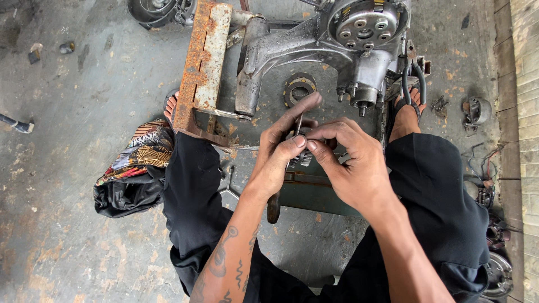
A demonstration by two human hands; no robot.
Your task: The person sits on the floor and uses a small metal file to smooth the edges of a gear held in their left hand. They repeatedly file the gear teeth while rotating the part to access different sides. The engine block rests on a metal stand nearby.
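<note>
Fingertips of both hands meet over a small metal part (301, 150), held just in front of the engine case (337, 50) that lies on the floor. The left hand (281, 154) pinches it between thumb and bent fingers, its forefinger stretched out straight toward the case, and along that hand runs a slim tool (296, 126) whose dark handle (273, 209) sticks out below the wrist, away from the case. The right hand (351, 163) presses thumb and forefinger together on the same part from the other side, probably to steady it while the tool works; what exactly the part is stays hidden behind the fingers. Held this close to the case and low between the knees, the part stays within easy reach of the case's studs and its round plate with bolt holes. On the floor between the hands and the case lie two flat rings (299, 87). Left of the case a rusty bracket (203, 62) reaches toward the person's left knee, and beyond it, farther left, a patterned cloth (140, 151) sits bunched on dark fabric. A green metal box (320, 196) sits under the hands. Right of the case, beside a sandalled foot (405, 109), small parts (476, 111) and wires lie scattered along a wooden wall.
</note>
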